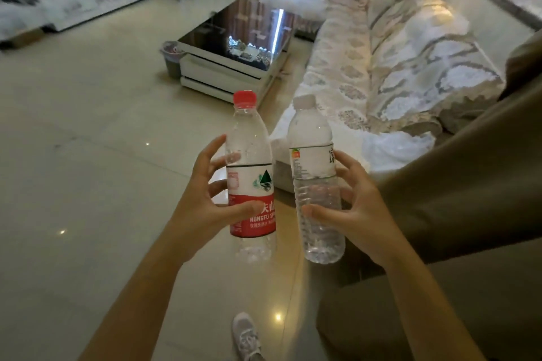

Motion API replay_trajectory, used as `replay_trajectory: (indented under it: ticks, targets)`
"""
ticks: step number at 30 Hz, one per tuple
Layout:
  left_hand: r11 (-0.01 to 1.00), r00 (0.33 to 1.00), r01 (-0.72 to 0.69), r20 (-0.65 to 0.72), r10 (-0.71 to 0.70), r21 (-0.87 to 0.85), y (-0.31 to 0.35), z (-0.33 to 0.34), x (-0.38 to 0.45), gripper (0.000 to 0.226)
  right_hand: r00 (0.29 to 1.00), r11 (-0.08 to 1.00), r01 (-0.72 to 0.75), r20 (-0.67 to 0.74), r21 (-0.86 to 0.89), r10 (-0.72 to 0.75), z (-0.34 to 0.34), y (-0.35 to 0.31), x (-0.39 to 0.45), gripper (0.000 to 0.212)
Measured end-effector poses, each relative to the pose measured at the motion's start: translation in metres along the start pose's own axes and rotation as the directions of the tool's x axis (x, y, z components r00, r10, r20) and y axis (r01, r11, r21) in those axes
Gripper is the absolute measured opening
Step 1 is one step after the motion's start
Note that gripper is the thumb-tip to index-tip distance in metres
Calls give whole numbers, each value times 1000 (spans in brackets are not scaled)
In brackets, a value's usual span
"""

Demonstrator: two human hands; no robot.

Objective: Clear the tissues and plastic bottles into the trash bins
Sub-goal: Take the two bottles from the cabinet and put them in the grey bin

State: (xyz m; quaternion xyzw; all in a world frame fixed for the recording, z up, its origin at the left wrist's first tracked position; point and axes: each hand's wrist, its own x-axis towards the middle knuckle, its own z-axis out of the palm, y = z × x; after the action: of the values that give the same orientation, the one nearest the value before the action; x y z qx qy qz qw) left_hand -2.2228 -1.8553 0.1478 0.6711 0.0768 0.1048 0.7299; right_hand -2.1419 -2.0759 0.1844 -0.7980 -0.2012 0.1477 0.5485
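Bottles are both in hand, upright above the floor: the left hand [202,202] grips the red-capped bottle [251,179], the right hand [356,208] the white-capped bottle [315,182]. Neither is binned yet; a small bin [171,57] stands beside the coffee table [234,47].

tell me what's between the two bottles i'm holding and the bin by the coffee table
In the head view, only bare tiled floor lies between the red-capped bottle, the white-capped bottle and the bin beside the coffee table.
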Motion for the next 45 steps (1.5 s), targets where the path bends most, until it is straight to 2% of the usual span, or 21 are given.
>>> replay_trajectory:
  ticks: [7,13,21,28,34,45]
  targets:
    - [999,991,-6,-133,11,39,1,-24,63,103,990,997,64,120,46,-69,6,6,99,98]
    - [997,962,25,-273,-4,75,-2,-84,101,108,973,996,89,215,7,-89,56,1,183,100]
    - [996,899,48,-438,-9,77,-1,-232,169,106,926,986,156,339,52,-164,192,-38,321,97]
    - [992,878,39,-477,24,123,29,-364,228,106,886,977,196,410,89,-215,297,-93,424,98]
    - [991,845,65,-535,7,115,30,-454,281,106,876,978,189,436,84,-207,368,-116,519,101]
    - [981,771,153,-635,-42,121,22,-647,463,105,799,980,175,569,92,-196,527,-147,770,100]
